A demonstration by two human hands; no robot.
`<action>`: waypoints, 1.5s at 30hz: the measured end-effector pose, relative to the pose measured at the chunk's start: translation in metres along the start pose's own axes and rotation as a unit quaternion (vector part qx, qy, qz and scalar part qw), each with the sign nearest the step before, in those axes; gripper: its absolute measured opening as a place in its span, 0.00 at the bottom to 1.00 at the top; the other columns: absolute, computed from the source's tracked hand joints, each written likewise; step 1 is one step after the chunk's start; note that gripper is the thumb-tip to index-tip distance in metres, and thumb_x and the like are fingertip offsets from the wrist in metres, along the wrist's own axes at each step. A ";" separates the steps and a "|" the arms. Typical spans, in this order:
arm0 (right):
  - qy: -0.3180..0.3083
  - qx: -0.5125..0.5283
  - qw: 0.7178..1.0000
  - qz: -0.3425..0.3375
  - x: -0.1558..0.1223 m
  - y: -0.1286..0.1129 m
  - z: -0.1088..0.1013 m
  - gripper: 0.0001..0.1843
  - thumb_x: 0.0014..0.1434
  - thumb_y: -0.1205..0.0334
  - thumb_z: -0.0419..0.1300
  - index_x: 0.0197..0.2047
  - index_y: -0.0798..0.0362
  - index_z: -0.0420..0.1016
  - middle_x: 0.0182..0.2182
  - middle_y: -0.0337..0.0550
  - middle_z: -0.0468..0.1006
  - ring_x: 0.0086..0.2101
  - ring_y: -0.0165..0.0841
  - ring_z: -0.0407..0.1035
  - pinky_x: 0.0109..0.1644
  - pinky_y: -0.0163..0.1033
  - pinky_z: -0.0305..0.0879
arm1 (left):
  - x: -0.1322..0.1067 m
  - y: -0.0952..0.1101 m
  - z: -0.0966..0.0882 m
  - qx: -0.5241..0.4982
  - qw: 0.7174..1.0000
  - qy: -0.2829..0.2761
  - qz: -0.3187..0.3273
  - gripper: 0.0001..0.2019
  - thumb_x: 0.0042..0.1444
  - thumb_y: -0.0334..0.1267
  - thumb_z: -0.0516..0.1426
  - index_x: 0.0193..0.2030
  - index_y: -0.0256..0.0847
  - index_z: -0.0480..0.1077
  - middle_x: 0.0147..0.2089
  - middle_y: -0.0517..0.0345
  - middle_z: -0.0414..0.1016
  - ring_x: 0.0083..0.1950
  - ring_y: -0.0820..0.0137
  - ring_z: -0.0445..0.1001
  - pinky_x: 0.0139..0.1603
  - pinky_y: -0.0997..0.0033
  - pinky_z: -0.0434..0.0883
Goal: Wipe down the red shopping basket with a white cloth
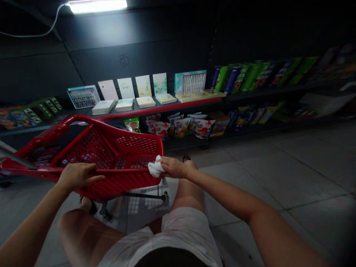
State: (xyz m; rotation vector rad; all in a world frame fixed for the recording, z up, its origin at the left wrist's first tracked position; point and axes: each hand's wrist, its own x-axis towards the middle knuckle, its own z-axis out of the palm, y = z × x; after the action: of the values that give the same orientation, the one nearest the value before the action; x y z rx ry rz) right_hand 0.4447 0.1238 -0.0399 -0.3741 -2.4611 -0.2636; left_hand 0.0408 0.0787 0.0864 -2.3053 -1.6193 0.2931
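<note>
A red plastic shopping cart (122,181) with a latticed basket stands in front of me, its handle end to the left. My left hand (76,177) grips the near rim of the basket toward the handle end, with the fingers over the top and the thumb along the outside. At the right-hand corner of the basket, my right hand (172,167) is closed on a crumpled white cloth (156,166). The cloth lies against the rim there. Part of it is hidden under my fingers.
Behind the cart runs a dark shelf with a red front edge (155,109), bearing white booklets (125,105), boxed sets (191,81) and green packages (251,77). Snack bags (204,128) fill the lower shelf. My bent legs (189,193) flank the cart's wheels on the tiled floor (267,167).
</note>
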 end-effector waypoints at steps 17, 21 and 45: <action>-0.026 0.005 1.000 0.000 -0.001 0.003 0.004 0.08 0.60 0.62 0.55 0.40 0.56 0.69 0.46 0.51 0.74 0.49 0.37 0.67 0.60 0.48 0.63 | 0.039 0.174 -0.004 -0.165 0.973 0.013 0.162 0.31 0.51 0.69 0.47 0.36 0.40 0.72 0.35 0.46 0.79 0.36 0.58 0.78 0.31 0.66 0.64; -0.030 0.005 0.990 0.141 0.001 0.059 0.018 0.11 0.60 0.67 0.53 0.46 0.59 0.68 0.50 0.56 0.71 0.53 0.38 0.65 0.60 0.50 0.63 | 0.044 0.178 0.001 -0.136 0.976 0.039 0.163 0.30 0.55 0.66 0.46 0.32 0.38 0.72 0.30 0.44 0.78 0.33 0.59 0.78 0.31 0.66 0.65; 0.002 0.065 0.966 0.252 0.037 0.063 0.032 0.16 0.53 0.75 0.50 0.45 0.59 0.68 0.49 0.54 0.69 0.51 0.38 0.63 0.59 0.47 0.62 | 0.008 0.188 0.011 -0.131 0.975 0.057 0.171 0.24 0.61 0.54 0.47 0.30 0.38 0.73 0.28 0.50 0.78 0.31 0.62 0.77 0.29 0.68 0.65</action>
State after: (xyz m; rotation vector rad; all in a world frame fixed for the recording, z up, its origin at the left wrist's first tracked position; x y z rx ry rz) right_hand 0.4193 0.1995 -0.0359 -0.9152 -2.2700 0.1108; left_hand 0.2043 0.0285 0.0084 -2.7453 -1.2650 0.0195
